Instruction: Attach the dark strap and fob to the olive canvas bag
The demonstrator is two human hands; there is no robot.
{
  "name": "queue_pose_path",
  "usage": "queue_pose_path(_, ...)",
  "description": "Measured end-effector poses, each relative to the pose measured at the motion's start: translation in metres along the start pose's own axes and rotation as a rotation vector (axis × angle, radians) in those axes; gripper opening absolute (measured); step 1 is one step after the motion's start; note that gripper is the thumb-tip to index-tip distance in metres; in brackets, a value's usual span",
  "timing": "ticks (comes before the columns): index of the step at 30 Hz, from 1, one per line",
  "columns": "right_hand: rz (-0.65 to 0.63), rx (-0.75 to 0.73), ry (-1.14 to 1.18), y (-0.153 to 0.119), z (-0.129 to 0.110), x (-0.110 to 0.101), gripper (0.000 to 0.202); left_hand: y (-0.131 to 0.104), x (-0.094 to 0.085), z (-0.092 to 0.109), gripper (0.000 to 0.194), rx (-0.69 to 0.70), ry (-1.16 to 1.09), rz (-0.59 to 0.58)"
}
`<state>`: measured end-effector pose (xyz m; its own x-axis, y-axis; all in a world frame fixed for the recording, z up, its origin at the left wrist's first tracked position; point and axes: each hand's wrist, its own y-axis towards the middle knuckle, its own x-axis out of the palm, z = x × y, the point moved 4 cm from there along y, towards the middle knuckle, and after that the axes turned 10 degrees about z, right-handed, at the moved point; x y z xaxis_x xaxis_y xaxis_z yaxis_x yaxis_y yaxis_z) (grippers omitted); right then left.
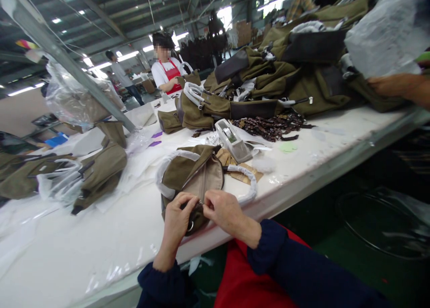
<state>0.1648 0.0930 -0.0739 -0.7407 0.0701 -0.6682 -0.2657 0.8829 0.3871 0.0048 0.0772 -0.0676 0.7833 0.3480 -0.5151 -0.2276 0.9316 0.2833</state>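
An olive green handbag (181,171) lies on the white table, its beige lining (208,179) showing through the open top. White wrapping covers its two handles, one on the left side and one (249,182) on the right. At the near end of the zipper, my left hand (179,216) pinches the bag's edge by the metal ring. Just to the right, my right hand (223,209) is closed with thumb and fingers together at the zipper end. Its fingertips nearly touch those of my left hand. Any small part between the fingers is too small to make out.
Beyond the bag stand a grey tape dispenser (232,140) and a pile of dark brown straps (268,126). Olive bags (312,86) are heaped at the back right, more (104,173) at left. Another person's hand (393,86) is at far right; a person in a red apron (169,75) stands opposite.
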Motion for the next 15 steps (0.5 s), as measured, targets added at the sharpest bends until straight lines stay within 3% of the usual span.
queue_pose_path(7,-0.045,0.013,-0.054,0.004,-0.002,0.001,0.006,0.000,0.001,0.004,0.022,0.005,0.008,-0.038)
queue_pose_path(15,-0.125,0.040,-0.123,0.002,-0.003,0.008,0.013,0.002,-0.007,0.008,0.025,0.162,0.141,-0.234)
